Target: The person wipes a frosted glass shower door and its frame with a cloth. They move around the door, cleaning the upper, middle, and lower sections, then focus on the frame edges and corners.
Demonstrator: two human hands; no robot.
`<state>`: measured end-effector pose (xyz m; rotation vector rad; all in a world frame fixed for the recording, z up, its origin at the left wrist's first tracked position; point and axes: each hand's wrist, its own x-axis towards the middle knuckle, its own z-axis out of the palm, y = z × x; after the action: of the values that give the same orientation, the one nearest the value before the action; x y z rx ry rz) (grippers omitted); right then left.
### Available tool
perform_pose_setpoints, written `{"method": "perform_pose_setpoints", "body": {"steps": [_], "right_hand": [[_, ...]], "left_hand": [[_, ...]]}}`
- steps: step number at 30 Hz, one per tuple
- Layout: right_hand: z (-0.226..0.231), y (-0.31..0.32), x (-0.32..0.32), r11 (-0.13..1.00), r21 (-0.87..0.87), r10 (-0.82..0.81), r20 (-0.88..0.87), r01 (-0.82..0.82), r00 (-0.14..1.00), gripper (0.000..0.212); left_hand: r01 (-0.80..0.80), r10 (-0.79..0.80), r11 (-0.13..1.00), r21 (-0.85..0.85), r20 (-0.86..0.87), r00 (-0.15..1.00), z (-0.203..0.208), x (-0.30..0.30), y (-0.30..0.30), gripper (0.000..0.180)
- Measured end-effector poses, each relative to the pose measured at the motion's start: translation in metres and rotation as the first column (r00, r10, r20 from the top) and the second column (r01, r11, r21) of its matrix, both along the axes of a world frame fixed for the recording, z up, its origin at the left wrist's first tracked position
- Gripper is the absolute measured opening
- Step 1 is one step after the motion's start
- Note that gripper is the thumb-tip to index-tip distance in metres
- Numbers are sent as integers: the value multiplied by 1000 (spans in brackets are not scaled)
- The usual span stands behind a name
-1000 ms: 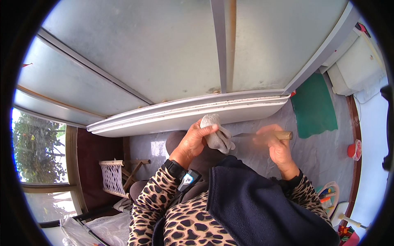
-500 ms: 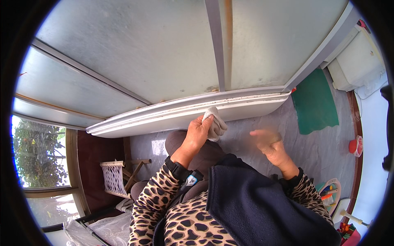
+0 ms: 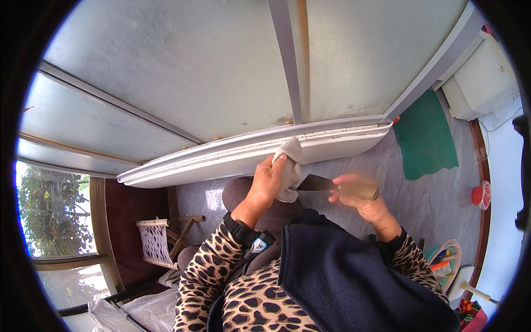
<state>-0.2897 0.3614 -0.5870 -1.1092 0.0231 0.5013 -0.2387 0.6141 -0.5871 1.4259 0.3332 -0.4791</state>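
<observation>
My left hand pinches a folded, off-white cloth, which hangs down in front of my knee. In my right hand is a putty knife with a wooden handle and a dark, flared blade. The blade points left, its tip close beside the cloth's lower part; whether the two touch I cannot tell. The fingers of my right hand are partly blurred. Beyond both hands runs the white ledge of the shower enclosure, with dark specks along its track.
Frosted panels rise behind the ledge. A green mat lies on the grey tiled floor at right, near a red container. A basket of tools sits at lower right. On the left stands a folding stool.
The putty knife has come into clear view, its blade now pointing toward the cloth. My left hand has barely moved, and the cloth hangs lower and more spread out.
</observation>
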Motion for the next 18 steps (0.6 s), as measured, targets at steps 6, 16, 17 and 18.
{"method": "perform_pose_setpoints", "body": {"steps": [6, 16, 17, 18], "right_hand": [[-23, 10, 8, 908, 400, -72, -144, 124, 987, 41], [-36, -6, 19, 615, 724, -96, -323, 311, 942, 42], [-36, -5, 20, 604, 728, -100, -334, 323, 937, 42], [-36, -4, 21, 608, 735, -91, -312, 301, 946, 42]], "left_hand": [[289, -431, 840, 459, 241, 870, 45, -17, -26, 28], [124, -153, 987, 102, 373, 915, 76, -30, -13, 25], [73, -143, 978, 197, 369, 918, 74, -27, -7, 33], [45, -166, 966, 254, 479, 862, 71, -24, -4, 38]]}}
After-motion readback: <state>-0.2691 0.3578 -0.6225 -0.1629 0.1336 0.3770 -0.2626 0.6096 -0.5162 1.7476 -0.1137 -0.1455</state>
